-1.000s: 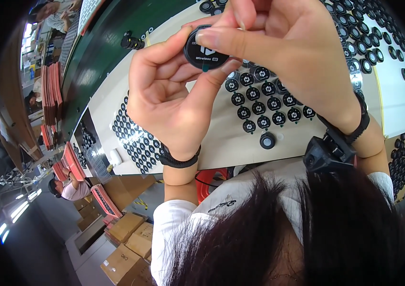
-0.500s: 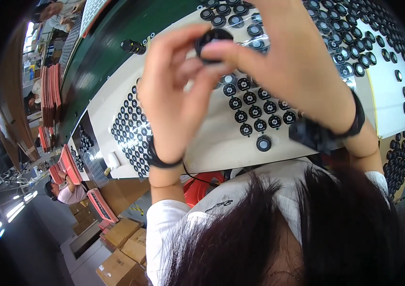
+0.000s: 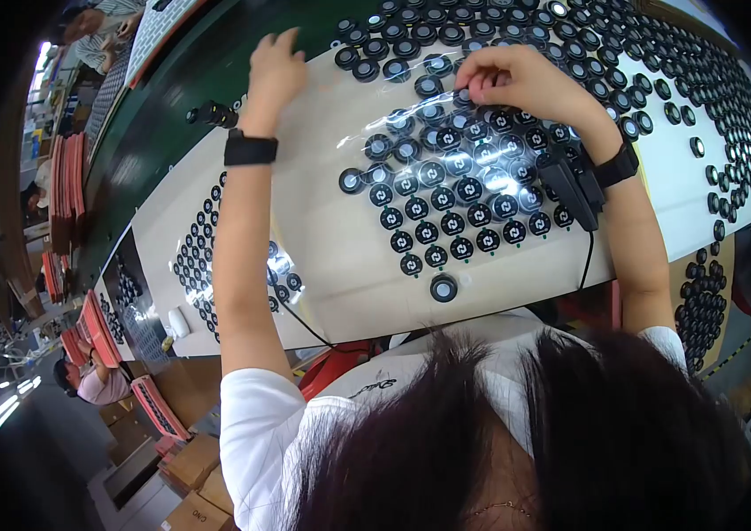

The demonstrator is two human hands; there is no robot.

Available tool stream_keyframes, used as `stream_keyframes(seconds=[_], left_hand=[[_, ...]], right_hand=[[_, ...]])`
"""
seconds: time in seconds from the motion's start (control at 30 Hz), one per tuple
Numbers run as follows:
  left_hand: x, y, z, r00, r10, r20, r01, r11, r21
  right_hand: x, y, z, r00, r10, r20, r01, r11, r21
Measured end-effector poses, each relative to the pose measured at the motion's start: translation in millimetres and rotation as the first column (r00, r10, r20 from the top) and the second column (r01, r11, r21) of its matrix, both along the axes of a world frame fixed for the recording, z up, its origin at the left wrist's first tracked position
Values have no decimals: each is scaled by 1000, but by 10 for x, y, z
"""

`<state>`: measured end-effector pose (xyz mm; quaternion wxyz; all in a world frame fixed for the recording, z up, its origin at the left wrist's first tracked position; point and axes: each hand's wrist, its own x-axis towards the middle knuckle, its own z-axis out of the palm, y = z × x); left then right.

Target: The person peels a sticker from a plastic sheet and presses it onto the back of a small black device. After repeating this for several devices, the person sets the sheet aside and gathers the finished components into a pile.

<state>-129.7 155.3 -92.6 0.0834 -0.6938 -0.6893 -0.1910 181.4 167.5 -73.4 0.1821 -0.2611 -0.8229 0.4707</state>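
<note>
The right hand (image 3: 517, 84) is bent down over the block of round black caps (image 3: 455, 190), its fingertips pinched together on one cap at the far edge of that block; the cap itself is mostly hidden under the fingers, so only its dark rim shows. The grip there is closed on that cap. A black wristband (image 3: 619, 165) circles the right wrist, and a small black device (image 3: 570, 181) hangs from it, lying over the right-hand caps of the block, with a thin cable running down from it off the near edge of the counter (image 3: 340, 257).

The left hand (image 3: 274, 71) reaches out to the left of the block, over the pale sheet, fingers loosely spread and holding nothing; its grip is open. A black watch-like band (image 3: 250, 149) sits on that wrist.

The block of caps lies in neat rows on the pale sheet, each cap black with a pale mark on top. One lone cap with a light centre (image 3: 443, 288) sits apart, just nearer the person than the block. More black caps (image 3: 659, 80) spread beyond and to the right of the block. A smaller group of caps (image 3: 203, 257) lies well to the left of the block, past the left forearm. A small black cylinder (image 3: 212, 113) stands on the green strip, left of the left hand.
</note>
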Motion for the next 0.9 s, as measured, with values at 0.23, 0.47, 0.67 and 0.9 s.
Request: stream_keyframes(seconds=[0.23,0.47,0.67,0.9], left_hand=[[1069,-782,464,913,-371,170,406,783,-471],[1155,-898,391,935,-345,84,344,822,-454],[1155,-939,439,944,-323,72,318,824,-468],[636,-448,377,946,-230,229,280,934,-221]], right_hand=[[-245,-174,-183,997,54,-58,-62,989,-135],[-260,-167,-90,995,102,-4,-102,992,-77],[-217,-244,-52,936,257,-240,-331,873,-357],[-136,-229,-68,960,113,-256,-179,951,-251]])
